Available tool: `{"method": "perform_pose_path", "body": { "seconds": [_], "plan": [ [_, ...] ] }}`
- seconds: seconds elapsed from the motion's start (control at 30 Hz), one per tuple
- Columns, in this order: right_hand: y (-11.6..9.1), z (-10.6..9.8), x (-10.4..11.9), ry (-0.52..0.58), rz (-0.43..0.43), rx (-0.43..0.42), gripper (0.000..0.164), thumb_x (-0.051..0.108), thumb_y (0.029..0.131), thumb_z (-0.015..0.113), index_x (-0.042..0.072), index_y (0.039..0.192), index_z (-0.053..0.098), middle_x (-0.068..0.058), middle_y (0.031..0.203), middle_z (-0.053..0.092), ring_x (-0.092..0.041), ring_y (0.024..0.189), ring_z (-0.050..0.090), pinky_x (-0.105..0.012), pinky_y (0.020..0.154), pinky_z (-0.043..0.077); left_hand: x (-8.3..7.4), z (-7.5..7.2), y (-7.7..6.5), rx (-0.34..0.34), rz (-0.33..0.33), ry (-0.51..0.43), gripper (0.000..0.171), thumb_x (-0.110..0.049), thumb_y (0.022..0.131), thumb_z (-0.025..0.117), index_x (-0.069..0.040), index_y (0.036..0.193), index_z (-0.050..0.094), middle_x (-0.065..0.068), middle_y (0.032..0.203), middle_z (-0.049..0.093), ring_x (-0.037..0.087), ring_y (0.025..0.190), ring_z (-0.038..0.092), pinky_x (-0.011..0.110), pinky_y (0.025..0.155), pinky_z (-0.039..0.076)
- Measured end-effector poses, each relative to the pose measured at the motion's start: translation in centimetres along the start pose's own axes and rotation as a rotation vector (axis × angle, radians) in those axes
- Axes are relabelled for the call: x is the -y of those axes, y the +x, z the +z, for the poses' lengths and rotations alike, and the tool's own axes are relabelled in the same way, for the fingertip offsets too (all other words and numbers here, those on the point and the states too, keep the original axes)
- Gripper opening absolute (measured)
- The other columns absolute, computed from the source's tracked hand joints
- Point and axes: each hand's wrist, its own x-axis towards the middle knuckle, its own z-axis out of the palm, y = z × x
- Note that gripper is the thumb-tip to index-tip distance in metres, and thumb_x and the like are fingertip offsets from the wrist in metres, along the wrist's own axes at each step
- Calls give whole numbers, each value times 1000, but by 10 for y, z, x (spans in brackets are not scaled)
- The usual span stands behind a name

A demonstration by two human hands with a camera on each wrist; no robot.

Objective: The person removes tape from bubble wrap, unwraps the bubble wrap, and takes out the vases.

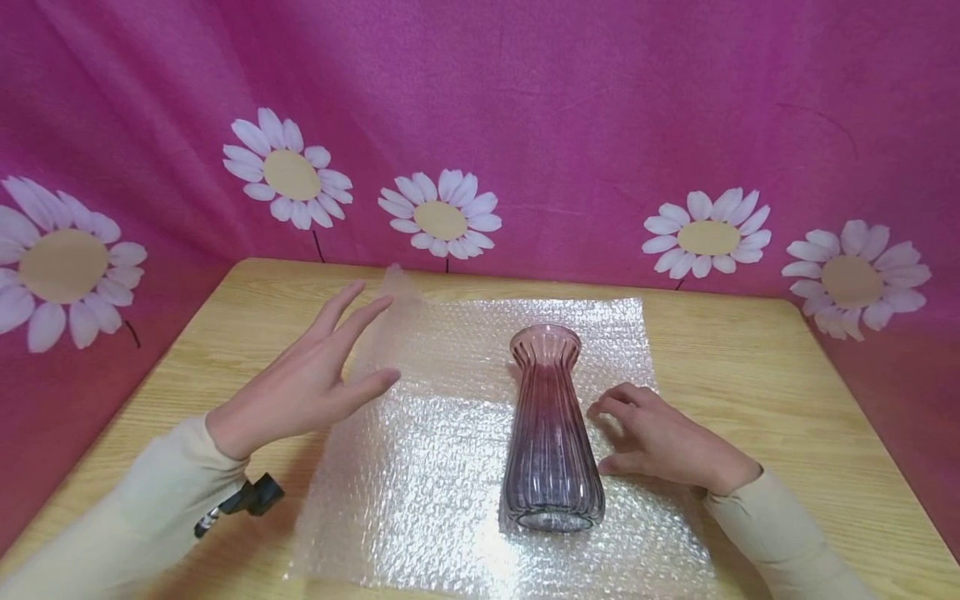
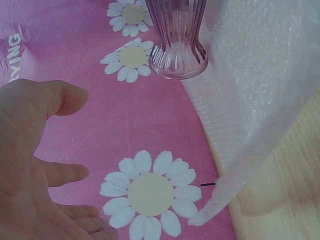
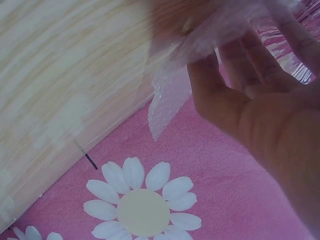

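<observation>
A ribbed glass vase (image 1: 551, 425), pink at its flared mouth and grey-purple toward the base, lies on its side with the mouth pointing away from me. Under it spreads a sheet of clear bubble wrap (image 1: 420, 483); its far left corner lifts off the table. My left hand (image 1: 300, 392) hovers over the wrap's left side, fingers spread and holding nothing. Close by the vase's right side is my right hand (image 1: 663, 437), fingers loosely bent and thumb apart. In the right wrist view, bubble wrap (image 3: 170, 100) partly covers its fingertips; contact is unclear.
A light wood-grain table (image 1: 795, 417) carries everything. Behind it and along the sides hangs a magenta cloth (image 1: 570, 125) printed with white daisies. A small black device (image 1: 255, 496) is strapped at my left wrist.
</observation>
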Motion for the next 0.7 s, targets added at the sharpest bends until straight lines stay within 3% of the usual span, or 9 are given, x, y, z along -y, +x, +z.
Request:
{"method": "perform_pose_path", "body": {
  "seconds": [0.27, 0.5, 0.7],
  "plan": [
    [-1, 0, -2, 5, 5, -3, 60, 40, 77, 89, 12, 126, 67, -5, 126, 64, -22, 114, 61, -49, 100, 58, -10, -1, 7, 8, 35, 2, 83, -42, 97, 70, -21, 165, 27, 12, 175, 9, 42, 140, 54, 63, 110, 51],
    [-1, 0, -1, 19, 20, 8, 63, 41, 78, 88, 12, 130, 67, -6, 128, 64, -24, 117, 61, -50, 103, 57, -17, -1, 13, 5, 97, 5, 81, -38, 96, 72, -19, 163, 31, 10, 175, 11, 37, 158, 30, 60, 113, 50],
    [0, -1, 0, 17, 25, 16, 63, 38, 78, 88, 11, 131, 66, -8, 130, 63, -25, 118, 60, -50, 102, 57, -24, 0, 17, 17, 109, 9, 80, -39, 96, 72, -17, 162, 32, 12, 175, 12, 36, 161, 21, 61, 116, 47]
  ]
}}
